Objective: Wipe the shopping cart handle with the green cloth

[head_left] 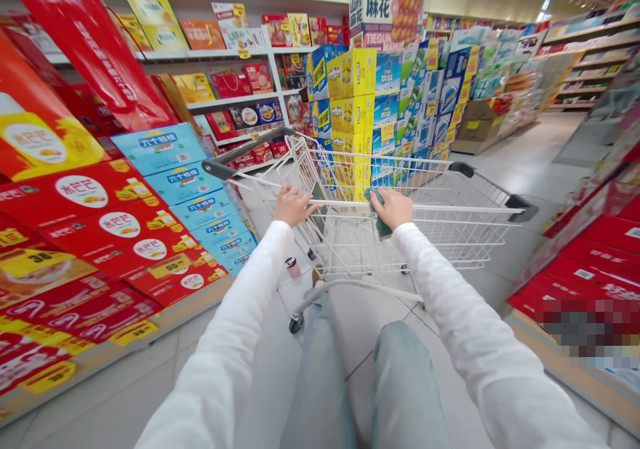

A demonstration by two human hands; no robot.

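A white wire shopping cart [450, 217] stands crosswise in front of me, its grey handle [227, 159] to the left. My left hand [294, 205] is closed on the cart's near side, by the handle end. Farther right along the same side, my right hand [395, 208] grips a dark green cloth [384, 226] against the top rail. Part of the cloth hangs below my fingers, and the rest is hidden in my hand. The wire basket shows no goods inside.
Red drink cartons [85, 192] and light blue cartons [193, 199] are stacked left. Yellow and blue boxes [351, 102] stand behind the cart. A pink cup [292, 267] is on the floor near a cart wheel [296, 322]. Red boxes [595, 262] line the right side.
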